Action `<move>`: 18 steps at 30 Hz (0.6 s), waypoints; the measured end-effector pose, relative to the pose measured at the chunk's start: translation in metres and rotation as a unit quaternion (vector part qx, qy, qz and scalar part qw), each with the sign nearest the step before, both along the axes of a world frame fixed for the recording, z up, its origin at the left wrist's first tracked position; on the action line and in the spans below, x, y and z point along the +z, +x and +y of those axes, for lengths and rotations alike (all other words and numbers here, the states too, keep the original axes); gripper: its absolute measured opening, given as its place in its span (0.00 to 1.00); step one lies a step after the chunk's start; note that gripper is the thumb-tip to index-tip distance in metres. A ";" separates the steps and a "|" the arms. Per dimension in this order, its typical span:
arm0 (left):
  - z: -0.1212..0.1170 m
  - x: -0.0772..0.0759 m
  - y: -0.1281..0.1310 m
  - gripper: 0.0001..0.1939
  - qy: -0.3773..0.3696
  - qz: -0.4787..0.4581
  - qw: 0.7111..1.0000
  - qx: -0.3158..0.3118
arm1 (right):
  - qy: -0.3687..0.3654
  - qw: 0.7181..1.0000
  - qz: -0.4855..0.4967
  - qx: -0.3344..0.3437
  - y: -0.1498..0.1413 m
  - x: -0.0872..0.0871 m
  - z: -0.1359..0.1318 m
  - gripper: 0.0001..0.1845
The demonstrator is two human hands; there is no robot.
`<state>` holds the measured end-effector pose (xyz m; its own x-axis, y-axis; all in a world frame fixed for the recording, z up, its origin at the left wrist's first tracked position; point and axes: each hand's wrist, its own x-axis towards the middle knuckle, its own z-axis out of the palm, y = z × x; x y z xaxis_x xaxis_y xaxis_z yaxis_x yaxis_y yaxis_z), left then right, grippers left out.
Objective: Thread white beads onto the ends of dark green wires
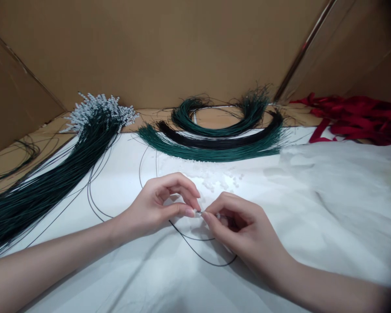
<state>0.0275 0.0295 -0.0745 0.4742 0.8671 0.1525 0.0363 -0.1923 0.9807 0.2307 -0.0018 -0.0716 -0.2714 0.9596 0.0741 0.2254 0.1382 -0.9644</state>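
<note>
Above the white sheet (169,278), my left hand (159,202) pinches a small white bead (196,213) between thumb and fingertips. My right hand (244,224) pinches a thin dark cord (220,265) close to that bead. The fingertips of both hands nearly meet there. Below the hands the cord hangs in loops, partly hidden by my fingers. Whether the cord passes through the bead I cannot tell. Loose white beads (211,179) lie scattered just beyond my fingers.
At left lies a thick bundle of dark green cords (58,178) with white beaded ends (101,111). Curved bundles of green cord (208,152) and black cord (215,141) lie behind the beads. Red ribbon (361,115) is heaped at right. Cardboard walls (169,48) enclose the back and sides.
</note>
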 end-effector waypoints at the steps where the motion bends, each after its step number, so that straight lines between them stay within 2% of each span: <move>1: 0.000 0.000 0.000 0.10 0.003 0.002 1.000 0.000 | 0.002 1.000 -0.002 0.000 0.000 0.000 0.000 0.10; 18: 0.000 0.000 0.001 0.09 0.005 -0.002 1.000 -0.006 | -0.006 1.000 0.005 0.016 0.000 0.001 0.001 0.09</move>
<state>0.0286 0.0294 -0.0742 0.4834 0.8600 0.1632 0.0293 -0.2023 0.9789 0.2310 -0.0007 -0.0711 -0.3017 0.9512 0.0651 0.2109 0.1332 -0.9684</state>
